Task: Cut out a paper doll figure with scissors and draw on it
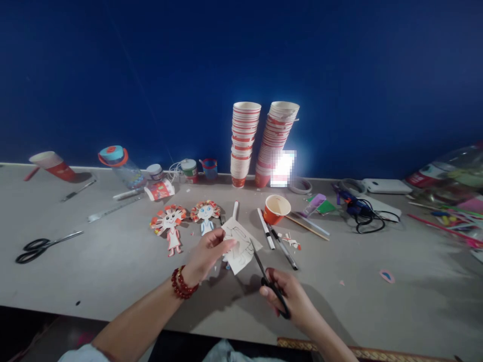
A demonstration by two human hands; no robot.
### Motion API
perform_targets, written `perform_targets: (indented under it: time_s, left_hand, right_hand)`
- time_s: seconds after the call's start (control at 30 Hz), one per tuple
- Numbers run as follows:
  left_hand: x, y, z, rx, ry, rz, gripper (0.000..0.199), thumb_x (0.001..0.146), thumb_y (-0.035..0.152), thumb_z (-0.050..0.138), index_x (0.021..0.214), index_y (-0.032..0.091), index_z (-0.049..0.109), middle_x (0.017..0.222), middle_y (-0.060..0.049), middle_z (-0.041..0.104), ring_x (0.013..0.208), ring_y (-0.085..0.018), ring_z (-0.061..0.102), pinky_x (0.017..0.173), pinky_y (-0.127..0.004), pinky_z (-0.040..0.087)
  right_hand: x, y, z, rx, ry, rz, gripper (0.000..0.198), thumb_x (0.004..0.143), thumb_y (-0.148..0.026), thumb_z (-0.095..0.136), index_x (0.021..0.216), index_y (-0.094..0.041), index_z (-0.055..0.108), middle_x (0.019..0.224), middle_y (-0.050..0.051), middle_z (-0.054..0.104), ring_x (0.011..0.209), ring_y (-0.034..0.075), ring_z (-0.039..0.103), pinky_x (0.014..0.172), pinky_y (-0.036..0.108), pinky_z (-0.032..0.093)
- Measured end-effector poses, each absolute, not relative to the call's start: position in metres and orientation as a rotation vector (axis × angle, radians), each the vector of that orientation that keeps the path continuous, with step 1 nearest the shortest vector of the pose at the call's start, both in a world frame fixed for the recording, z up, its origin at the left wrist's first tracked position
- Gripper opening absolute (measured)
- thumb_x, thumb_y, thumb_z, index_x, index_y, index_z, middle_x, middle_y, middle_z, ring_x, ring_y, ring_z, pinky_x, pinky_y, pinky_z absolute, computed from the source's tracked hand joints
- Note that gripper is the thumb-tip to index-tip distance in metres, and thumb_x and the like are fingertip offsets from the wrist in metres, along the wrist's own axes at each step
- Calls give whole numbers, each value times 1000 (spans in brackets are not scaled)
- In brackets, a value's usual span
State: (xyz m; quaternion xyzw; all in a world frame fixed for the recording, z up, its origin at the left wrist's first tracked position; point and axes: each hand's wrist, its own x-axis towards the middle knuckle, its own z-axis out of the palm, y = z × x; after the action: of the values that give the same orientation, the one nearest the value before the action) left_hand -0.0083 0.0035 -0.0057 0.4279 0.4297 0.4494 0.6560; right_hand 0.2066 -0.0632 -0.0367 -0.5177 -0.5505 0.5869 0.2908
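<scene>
Paper (241, 255), probably flimsy, best edge-held, is being pinched at nine o'clock by the left hand (207, 251); scissors (260, 261) are being gripped by the curled right hand (292, 293).

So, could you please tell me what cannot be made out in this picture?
All in the head view:
Paper: part of its drawing, under the left hand.
Blue-eyed paper figure: lower part, behind that hand.
Bright patch: details, blurred by pixelation.
Far-right bottle: one end, cut by the edge.

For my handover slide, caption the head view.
Left hand holds drawn-on paper while the right hand holds scissors at its edge.
</scene>
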Motion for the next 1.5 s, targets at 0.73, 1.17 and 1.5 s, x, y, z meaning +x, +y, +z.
perform_targets:
  time_s: [0.73, 1.17, 1.5]
  left_hand:
    - [18, -20, -24, 517, 593, 988, 52, 71, 58, 73, 104, 19, 64, 92, -5, 67, 82, -18, 62, 74, -30, 50]
    - [20, -27, -15, 904, 752, 909, 36, 77, 47, 72, 91, 15, 63, 84, -5, 63, 76, -16, 58, 72, -28, 46]
    - [13, -19, -5, 1077, 978, 988, 30, 80, 39, 64, 64, 16, 56, 56, 1, 54, 53, -11, 49, 55, -24, 40]
  right_hand:
    - [191, -56, -42, -1520, -1556, 945, 45, 81, -60, 55, 62, -24, 37, 48, -4, 41, 47, 12, 37, 44, 23, 29]
    - [182, -57, -41, -1532, -1554, 858, 51, 75, -62, 62, 61, -23, 33, 51, -7, 32, 49, 10, 28, 45, 22, 24]
    - [179, -65, -45, -1499, -1649, 1051, 53, 76, -69, 57, 63, -24, 33, 48, -7, 32, 47, 11, 28, 45, 23, 20]
